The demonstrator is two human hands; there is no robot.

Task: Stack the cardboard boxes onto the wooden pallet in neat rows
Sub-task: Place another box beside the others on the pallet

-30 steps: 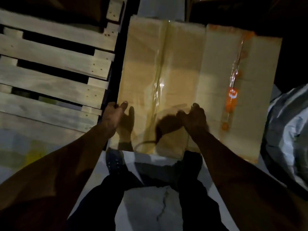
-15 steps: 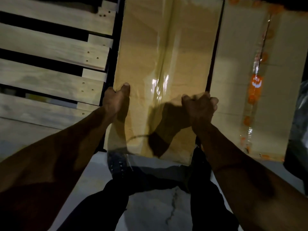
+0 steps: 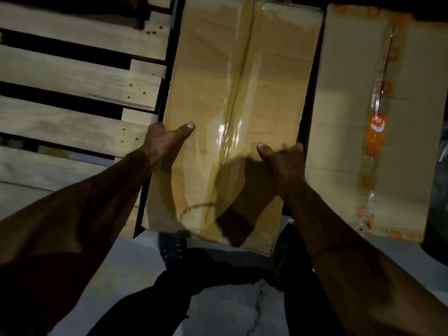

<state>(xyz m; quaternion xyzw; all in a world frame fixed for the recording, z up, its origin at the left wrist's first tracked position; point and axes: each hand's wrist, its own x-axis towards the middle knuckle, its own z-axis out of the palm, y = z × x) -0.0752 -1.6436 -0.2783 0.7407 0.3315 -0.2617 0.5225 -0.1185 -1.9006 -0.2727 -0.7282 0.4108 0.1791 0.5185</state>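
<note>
A brown cardboard box (image 3: pixel 213 81) sealed with clear tape along its middle is lifted in front of me, its near end above my feet. My left hand (image 3: pixel 162 139) grips its left edge, thumb on top and fingers hidden down the side. My right hand (image 3: pixel 283 161) grips its right edge the same way. A second cardboard box (image 3: pixel 351 117) with orange printed tape lies just to the right, a dark gap between the two. The wooden pallet (image 3: pixel 72 76), bare pale slats with dark gaps, lies to the left of the held box.
Grey concrete floor (image 3: pixel 230 311) with a crack runs under my dark trousers and shoe (image 3: pixel 172 246). A dark bulky shape (image 3: pixel 440 190) sits at the far right edge, beside the second box. The scene is dimly lit.
The taped box has come up and closer, now apart from the orange-taped box with a wider gap. Both hands have shifted from its near top onto its side edges.
</note>
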